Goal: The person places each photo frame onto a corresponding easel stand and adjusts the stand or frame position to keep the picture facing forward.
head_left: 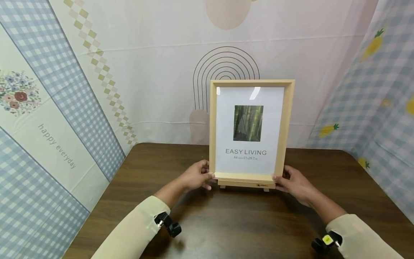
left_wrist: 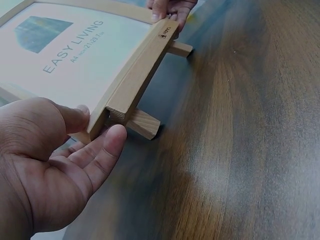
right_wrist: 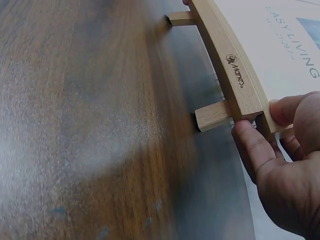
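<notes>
A light wooden picture frame [head_left: 212, 126] stands upright on the ledge of a small wooden easel [head_left: 242, 184]. Behind its glass is a white sheet with a bamboo picture and the words EASY LIVING. My left hand [head_left: 195, 175] holds the frame's lower left corner, thumb on the front and fingers behind and below. At the lower right corner, my right hand [head_left: 297, 185] pinches the frame with the thumb in front; one fingertip touches the end of the ledge [right_wrist: 220, 60] in the right wrist view. Two short easel feet [left_wrist: 143, 124] stick out under the ledge.
The easel stands on a dark brown wooden table [head_left: 181, 223], towards its back edge. Patterned cloth [head_left: 155, 90] hangs behind and on both sides. Black wrist mounts [head_left: 169, 225] sit on both sleeves.
</notes>
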Demonstrator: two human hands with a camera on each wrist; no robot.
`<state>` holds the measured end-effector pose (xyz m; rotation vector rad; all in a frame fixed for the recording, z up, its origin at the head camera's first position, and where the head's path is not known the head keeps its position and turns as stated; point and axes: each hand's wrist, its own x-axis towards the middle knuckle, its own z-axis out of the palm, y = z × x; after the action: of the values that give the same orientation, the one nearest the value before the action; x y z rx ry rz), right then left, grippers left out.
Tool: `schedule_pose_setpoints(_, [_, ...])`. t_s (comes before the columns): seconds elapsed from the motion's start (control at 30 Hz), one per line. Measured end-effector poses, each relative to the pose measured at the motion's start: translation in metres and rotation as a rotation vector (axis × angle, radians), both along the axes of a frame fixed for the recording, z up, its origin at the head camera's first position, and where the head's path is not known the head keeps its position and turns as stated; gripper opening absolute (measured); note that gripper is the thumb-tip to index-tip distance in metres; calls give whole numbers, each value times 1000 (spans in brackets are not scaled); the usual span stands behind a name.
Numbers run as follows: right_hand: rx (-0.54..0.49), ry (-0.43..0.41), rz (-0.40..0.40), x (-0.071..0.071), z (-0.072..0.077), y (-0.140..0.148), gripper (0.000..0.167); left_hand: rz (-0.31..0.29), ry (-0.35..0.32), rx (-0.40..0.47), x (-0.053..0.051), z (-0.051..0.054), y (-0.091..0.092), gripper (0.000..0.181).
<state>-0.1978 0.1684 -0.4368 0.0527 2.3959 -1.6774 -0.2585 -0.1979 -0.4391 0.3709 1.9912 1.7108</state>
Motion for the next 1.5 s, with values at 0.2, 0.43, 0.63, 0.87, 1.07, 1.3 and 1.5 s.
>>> schedule_pose_setpoints(0.2, [-5, 4, 4, 0, 1, -4, 66, 5, 5, 0, -1, -1, -3, 33])
schedule_pose_setpoints(0.43, [-10, -4, 0, -1, 0, -8, 63, 6, 1, -6, -1, -1, -8, 33])
schedule_pose_setpoints(0.63, [-39, 1, 10, -2, 0, -13, 63, 6, 1, -12, -3, -1, -13, 32])
schedule_pose_setpoints(0.87, [-39, 0, 8, -3, 0, -18, 60, 7, 7, -15, -1, 0, -18, 34])
schedule_pose_setpoints(1.07, [-38, 2, 7, -4, 0, -20, 60, 11, 9, -9, -2, -1, -21, 35])
schedule_pose_setpoints(1.3, [-41, 8, 7, -5, -1, -23, 61, 19, 6, -16, -1, 0, -23, 34])
schedule_pose_setpoints(1.5, [-54, 10, 1, -5, 0, -24, 58, 21, -2, -6, 1, 0, -24, 34])
